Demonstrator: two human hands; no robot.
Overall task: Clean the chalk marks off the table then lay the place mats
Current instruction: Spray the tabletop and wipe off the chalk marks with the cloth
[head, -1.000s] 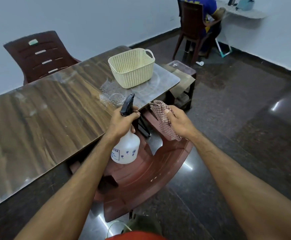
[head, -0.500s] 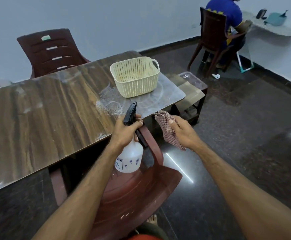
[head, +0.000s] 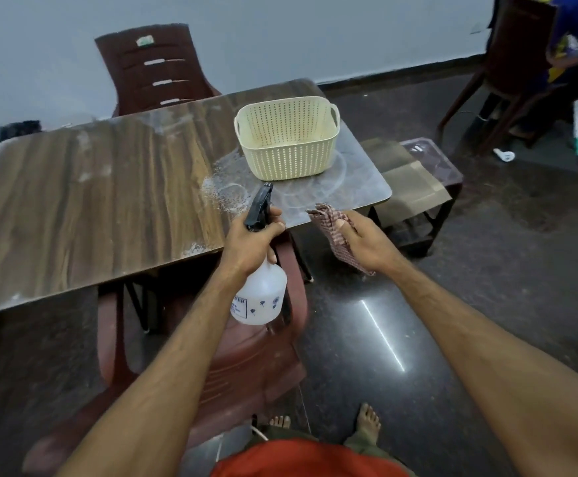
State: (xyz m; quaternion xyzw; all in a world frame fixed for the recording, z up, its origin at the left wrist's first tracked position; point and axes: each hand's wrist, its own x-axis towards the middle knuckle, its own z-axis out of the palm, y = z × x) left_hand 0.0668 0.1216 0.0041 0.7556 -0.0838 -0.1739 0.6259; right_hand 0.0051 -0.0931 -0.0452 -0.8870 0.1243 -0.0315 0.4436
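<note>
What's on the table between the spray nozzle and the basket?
Head view: only a bare stretch of table with chalk marks between the spray bottle nozzle and the cream basket.

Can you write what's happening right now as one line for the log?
left hand: holds spray bottle | right hand: holds checked cloth | table: chalk marks remain

The bench (head: 91, 201) was brown wood-grain with white chalk marks (head: 225, 194); the basket (head: 287, 146) cream and perforated, the cloth (head: 339, 242) red-and-white checked, the spray bottle (head: 260, 297) white with a black nozzle
</note>
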